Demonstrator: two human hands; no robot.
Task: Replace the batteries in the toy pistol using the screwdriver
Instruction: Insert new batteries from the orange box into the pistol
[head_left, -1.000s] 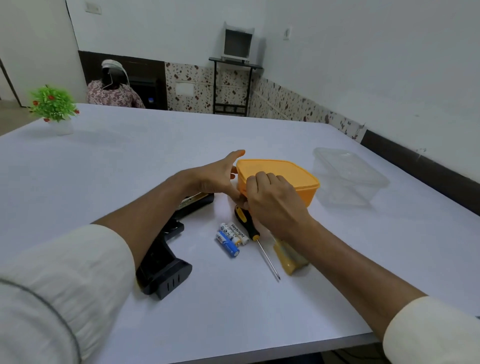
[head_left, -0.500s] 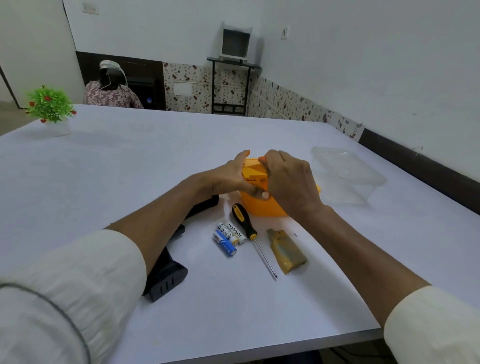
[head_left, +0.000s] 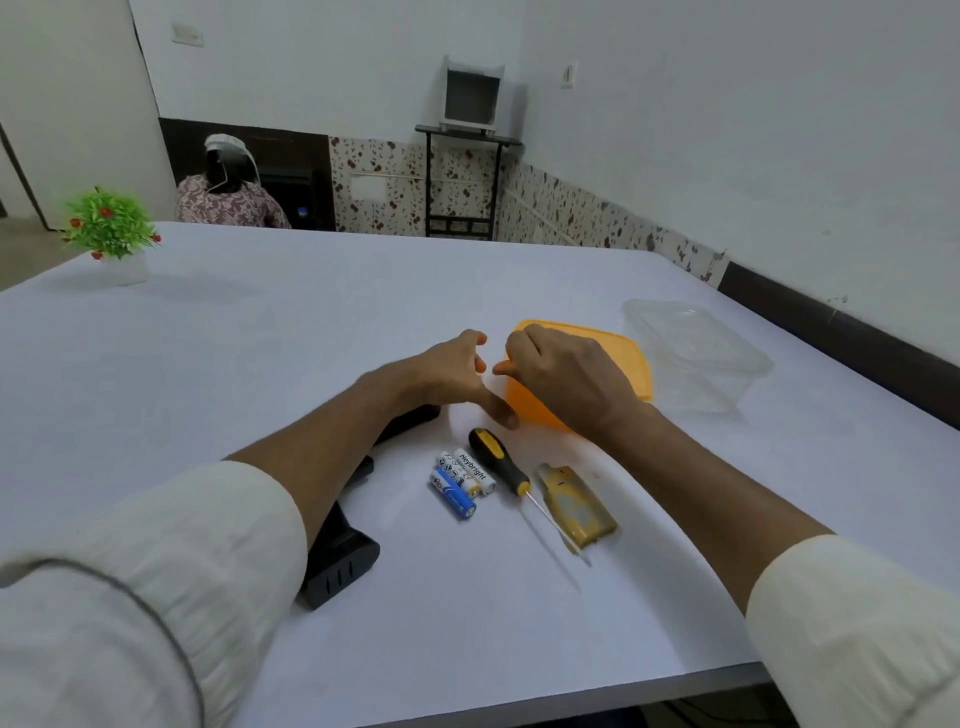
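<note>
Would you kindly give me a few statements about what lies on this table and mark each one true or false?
1. The screwdriver lies on the table, held by neither hand. True.
2. The batteries lie right of the screwdriver. False: they lie on its left.
3. The orange container stands beside a clear container. True.
4. The left hand grips the toy pistol. False: the pistol lies under the left forearm, ungripped.

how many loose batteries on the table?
3, side by side just left of the screwdriver: two white batteries and a blue battery nearest the camera. Others may be hidden.
</note>
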